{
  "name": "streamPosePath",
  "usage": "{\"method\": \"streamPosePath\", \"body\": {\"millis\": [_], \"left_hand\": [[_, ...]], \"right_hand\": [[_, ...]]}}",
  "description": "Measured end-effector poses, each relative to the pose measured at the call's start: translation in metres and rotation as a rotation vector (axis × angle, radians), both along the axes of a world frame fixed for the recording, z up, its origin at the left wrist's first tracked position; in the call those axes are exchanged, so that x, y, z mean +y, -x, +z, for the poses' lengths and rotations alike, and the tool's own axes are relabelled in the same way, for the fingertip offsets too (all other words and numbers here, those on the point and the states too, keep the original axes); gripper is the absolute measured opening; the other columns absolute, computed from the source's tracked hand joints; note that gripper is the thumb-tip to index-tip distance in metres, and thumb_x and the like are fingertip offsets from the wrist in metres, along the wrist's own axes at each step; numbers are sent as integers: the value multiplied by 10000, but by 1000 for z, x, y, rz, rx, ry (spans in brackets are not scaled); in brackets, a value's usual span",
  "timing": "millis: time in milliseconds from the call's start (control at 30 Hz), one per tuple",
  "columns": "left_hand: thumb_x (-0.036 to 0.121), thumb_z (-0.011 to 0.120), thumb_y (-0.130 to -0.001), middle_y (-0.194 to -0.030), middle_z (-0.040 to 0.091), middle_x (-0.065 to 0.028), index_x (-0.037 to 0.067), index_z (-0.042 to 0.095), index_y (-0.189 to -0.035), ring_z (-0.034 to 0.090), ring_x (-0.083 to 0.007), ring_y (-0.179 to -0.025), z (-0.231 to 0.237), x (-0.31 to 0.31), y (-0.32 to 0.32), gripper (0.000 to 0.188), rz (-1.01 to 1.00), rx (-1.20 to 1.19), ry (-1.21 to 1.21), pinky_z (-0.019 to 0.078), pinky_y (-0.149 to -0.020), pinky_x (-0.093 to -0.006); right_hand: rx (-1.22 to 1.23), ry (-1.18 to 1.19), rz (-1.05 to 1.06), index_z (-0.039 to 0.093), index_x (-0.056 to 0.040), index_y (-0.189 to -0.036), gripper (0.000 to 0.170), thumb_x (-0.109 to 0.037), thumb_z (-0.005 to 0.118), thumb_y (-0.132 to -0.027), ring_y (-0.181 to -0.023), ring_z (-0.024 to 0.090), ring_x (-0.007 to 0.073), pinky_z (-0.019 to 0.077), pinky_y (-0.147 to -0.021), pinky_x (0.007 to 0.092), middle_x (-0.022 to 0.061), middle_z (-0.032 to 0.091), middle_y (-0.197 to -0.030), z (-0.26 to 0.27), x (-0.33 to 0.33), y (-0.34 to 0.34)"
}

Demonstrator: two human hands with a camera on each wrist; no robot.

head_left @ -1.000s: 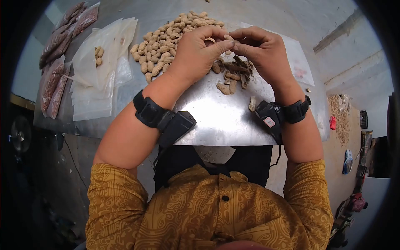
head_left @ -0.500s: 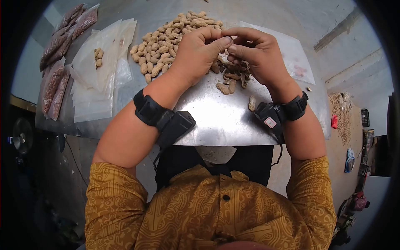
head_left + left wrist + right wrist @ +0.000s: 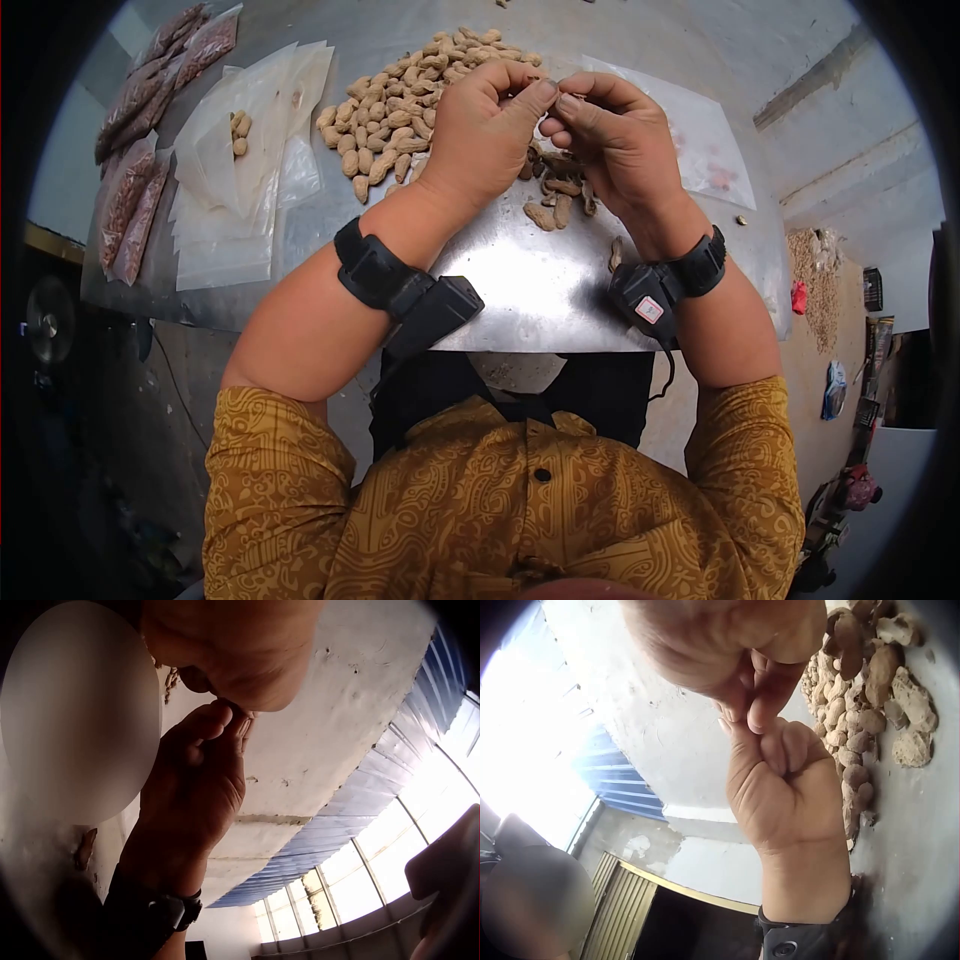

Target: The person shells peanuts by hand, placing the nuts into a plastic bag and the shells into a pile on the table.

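Observation:
In the head view my left hand [image 3: 478,135] and right hand [image 3: 632,135] meet over the far half of a metal table [image 3: 520,290]. Thumbs and forefingers pinch together tip to tip on a small peanut, mostly hidden by the fingers. The right wrist view also has the fingertips touching, other fingers curled in. Below and between the hands lie brown empty peanut shells [image 3: 560,188]. A heap of unshelled peanuts [image 3: 385,115] spreads beyond the left hand. One loose shell [image 3: 615,252] sits beside the right wrist.
Clear plastic bags [image 3: 225,240] lie flat at left, a few peanuts [image 3: 240,135] on them. Filled bags of red kernels [image 3: 125,215] line the table's left edge. Behind the right hand is a whitish plastic bag [image 3: 715,150] with reddish kernels showing.
A pale peanut shell visible between the fingertips one second ago no longer shows. The fingertips have shifted slightly, and the loose shell by the right wrist sits a little differently.

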State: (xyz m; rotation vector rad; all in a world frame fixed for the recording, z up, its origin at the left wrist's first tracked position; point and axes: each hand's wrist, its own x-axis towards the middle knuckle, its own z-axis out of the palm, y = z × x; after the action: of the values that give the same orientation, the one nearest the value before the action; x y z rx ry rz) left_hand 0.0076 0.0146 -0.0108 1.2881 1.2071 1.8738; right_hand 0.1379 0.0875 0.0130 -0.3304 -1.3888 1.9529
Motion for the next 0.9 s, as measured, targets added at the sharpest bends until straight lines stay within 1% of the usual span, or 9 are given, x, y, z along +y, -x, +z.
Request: {"method": "streamPosePath", "body": {"millis": [100,300,400,500,600,700,800,900], "left_hand": [[168,561,-906,-846,595,-19,12,570,-965,568,-59,-745,1,-2,1,167,-4,30,3,481,-661,-182],[162,544,-915,-873,592,-25,18,566,-965,566,-60,-752,5,-6,-4,154,-23,7,-23,486,-661,-188],[157,547,-914,-874,589,-23,14,563,-967,565,-60,-757,6,-7,-4,154,10,70,-24,488,-665,-190],[137,605,-860,-749,618,-34,-13,584,-929,572,-62,-667,3,-3,-7,166,59,10,-110,448,-579,-188],[119,600,-859,-737,618,-30,-10,586,-923,576,-64,-660,6,-5,-8,144,134,153,-145,454,-578,-187],[95,594,-857,-745,621,-31,-9,589,-918,582,-64,-660,11,-10,-13,120,51,142,-142,463,-580,-188],[74,588,-856,-759,625,-37,-10,590,-918,591,-67,-667,9,-8,-13,105,86,244,-168,473,-591,-190],[82,587,-857,-786,628,-49,-10,592,-924,594,-73,-675,9,-7,-16,114,67,177,-201,476,-597,-193]], "right_hand": [[63,94,39,580,54,-988,159,20,587,-833,-710,655,188,566,-624,226,132,620,-864,-3,3,0],[126,165,62,571,48,-964,126,21,574,-841,-687,656,200,570,-598,237,135,617,-848,-5,3,1],[144,187,75,564,40,-954,116,17,576,-841,-676,653,198,563,-580,234,130,614,-829,-4,2,1],[134,233,71,559,29,-946,107,9,578,-842,-660,646,191,553,-564,229,126,609,-811,-3,-1,1],[143,284,60,556,21,-938,91,4,570,-849,-622,624,170,531,-535,222,118,603,-792,0,-5,2],[185,318,118,551,20,-941,89,0,561,-855,-593,597,151,514,-520,223,111,599,-785,-4,-1,3],[172,339,67,544,18,-952,96,-2,553,-859,-591,586,143,505,-524,220,104,597,-787,-6,-2,3],[185,299,1,538,18,-962,116,-2,565,-851,-619,595,146,509,-546,216,103,598,-798,-6,0,3]]}}
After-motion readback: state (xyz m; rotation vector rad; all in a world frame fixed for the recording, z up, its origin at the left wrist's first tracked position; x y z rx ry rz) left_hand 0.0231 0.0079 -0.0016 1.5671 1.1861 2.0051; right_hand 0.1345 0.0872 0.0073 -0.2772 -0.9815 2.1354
